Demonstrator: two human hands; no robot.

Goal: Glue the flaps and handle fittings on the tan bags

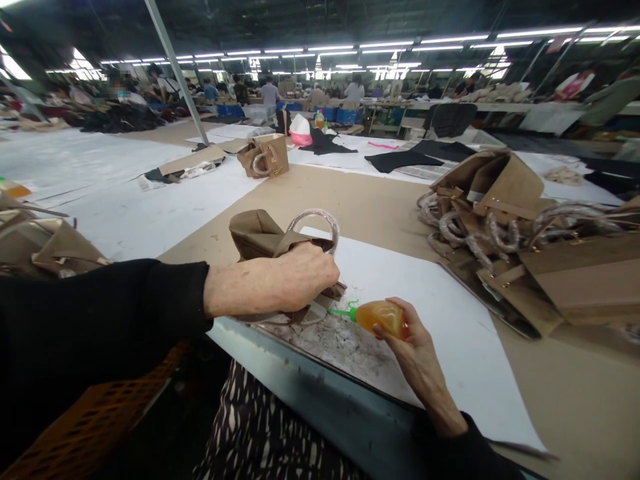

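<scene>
A brown handbag (pixel 257 230) with a plastic-wrapped handle (pixel 333 227) lies on the table edge in front of me. My left hand (pixel 307 277) is closed on the bag, its fingertips mostly hidden behind the back of the hand. In my right hand (pixel 413 337) is a squeeze bottle (pixel 377 315) of amber liquid, tilted sideways. Its green nozzle (pixel 343 312) points left at the near side of the bag, below my left hand. Whether the tip touches the bag I cannot tell. Beneath them a white sheet (pixel 425 287) carries dark glue-like stains near the edge.
Several brown handbags with wrapped handles (pixel 500 227) are heaped at the right. More bags (pixel 55 247) lie at the left, and another bag (pixel 270 157) stands further back. Black fabric pieces (pixel 405 157) lie beyond. An orange crate (pixel 100 413) sits below the table at the left.
</scene>
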